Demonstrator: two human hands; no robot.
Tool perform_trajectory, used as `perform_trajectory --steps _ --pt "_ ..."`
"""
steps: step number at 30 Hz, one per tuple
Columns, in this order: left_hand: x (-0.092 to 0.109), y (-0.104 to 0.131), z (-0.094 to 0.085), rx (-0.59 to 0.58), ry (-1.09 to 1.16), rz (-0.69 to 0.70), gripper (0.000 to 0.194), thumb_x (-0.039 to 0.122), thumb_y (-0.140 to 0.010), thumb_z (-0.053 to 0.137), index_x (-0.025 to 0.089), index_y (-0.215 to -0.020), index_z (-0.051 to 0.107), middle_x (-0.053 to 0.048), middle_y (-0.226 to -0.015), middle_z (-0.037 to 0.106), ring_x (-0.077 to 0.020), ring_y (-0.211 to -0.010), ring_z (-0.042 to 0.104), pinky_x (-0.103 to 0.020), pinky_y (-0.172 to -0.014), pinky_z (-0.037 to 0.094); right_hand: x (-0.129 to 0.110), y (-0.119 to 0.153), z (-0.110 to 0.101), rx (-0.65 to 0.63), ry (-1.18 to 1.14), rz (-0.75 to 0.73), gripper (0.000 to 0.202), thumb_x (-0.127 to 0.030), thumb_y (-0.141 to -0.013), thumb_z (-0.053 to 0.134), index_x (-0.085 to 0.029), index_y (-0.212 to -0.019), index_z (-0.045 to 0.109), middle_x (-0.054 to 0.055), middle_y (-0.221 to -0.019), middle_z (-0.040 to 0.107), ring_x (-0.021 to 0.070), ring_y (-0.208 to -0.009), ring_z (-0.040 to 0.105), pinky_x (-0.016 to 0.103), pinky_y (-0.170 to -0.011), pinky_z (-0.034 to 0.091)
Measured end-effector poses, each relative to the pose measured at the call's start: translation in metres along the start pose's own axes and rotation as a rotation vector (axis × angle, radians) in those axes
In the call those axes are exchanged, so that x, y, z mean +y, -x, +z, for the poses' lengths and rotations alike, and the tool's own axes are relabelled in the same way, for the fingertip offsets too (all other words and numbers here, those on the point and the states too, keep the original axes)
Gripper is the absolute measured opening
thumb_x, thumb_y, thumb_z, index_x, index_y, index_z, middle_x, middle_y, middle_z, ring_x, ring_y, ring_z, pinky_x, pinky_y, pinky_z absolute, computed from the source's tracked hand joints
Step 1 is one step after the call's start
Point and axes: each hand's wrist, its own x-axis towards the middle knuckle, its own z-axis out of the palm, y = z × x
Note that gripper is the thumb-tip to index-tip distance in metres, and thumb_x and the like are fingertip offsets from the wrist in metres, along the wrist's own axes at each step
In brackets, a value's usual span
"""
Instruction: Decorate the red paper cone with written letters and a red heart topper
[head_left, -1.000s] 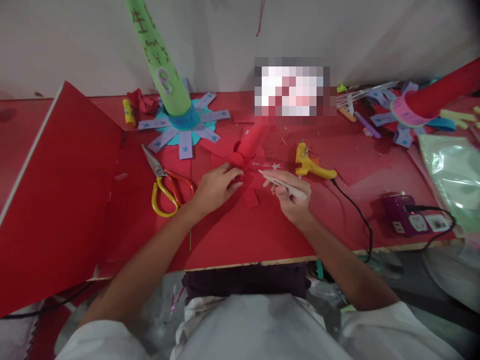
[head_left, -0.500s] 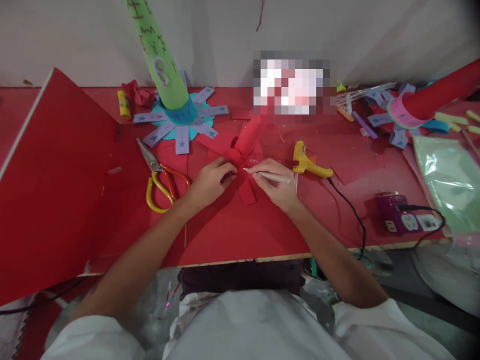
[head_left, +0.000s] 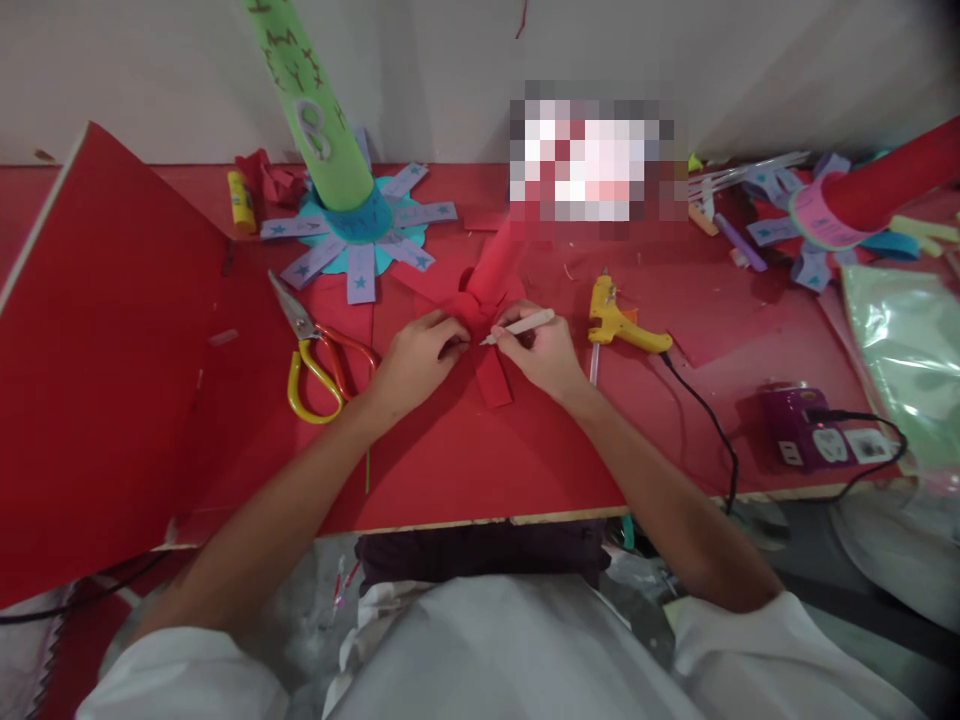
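In the right grip [head_left: 547,357], a white pen [head_left: 532,322] slants, tip leftward.

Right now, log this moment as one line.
Right hand: holding white pen | Left hand: at red paper craft | Scissors: left of left hand | Yellow glue gun: right of right hand

Scissors [head_left: 304,326], glue gun [head_left: 616,322], purple adapter [head_left: 793,408]
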Motion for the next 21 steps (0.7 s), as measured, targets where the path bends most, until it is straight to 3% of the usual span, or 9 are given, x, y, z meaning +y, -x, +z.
perform_trajectory --steps 8,15,21 --pt "0.0019 0.0006 -0.0013 -0.006 0.009 0.004 0.018 0.011 -0.097 0.062 0.02 -0.103 0.077 -0.008 -0.106 0.075 -0.0195 -0.087 0.069 -0.034 -0.082 0.055 -0.004 0.001 -0.0014 -0.027 0.077 -0.03 0.018 -0.038 -0.095 0.068 -0.025 -0.083 0.068 0.005 -0.087 0.078 0.0235 -0.081 0.072 0.037 -0.076 0.055" --pt "0.0016 0.0015 -0.0009 -0.022 -0.048 0.009 0.018 0.011 -0.097 0.06 0.019 -0.101 0.075 -0.008 -0.103 0.073 -0.021 -0.086 0.067 -0.035 -0.08 0.053 -0.0069 0.0019 -0.0028 -0.094 0.021 0.027 0.014 -0.036 -0.091 0.07 -0.023 -0.084 0.07 0.002 -0.078 0.076 0.0194 -0.068 0.067 0.034 -0.066 0.051" --pt "0.0027 0.0013 -0.0019 -0.017 -0.045 0.022 0.019 0.012 -0.098 0.059 0.02 -0.102 0.075 -0.009 -0.104 0.073 -0.0226 -0.092 0.069 -0.036 -0.083 0.054 -0.0038 0.0003 -0.0023 -0.035 0.06 -0.028 0.02 -0.041 -0.096 0.067 -0.025 -0.085 0.067 0.005 -0.086 0.078 0.0235 -0.081 0.071 0.037 -0.075 0.055"
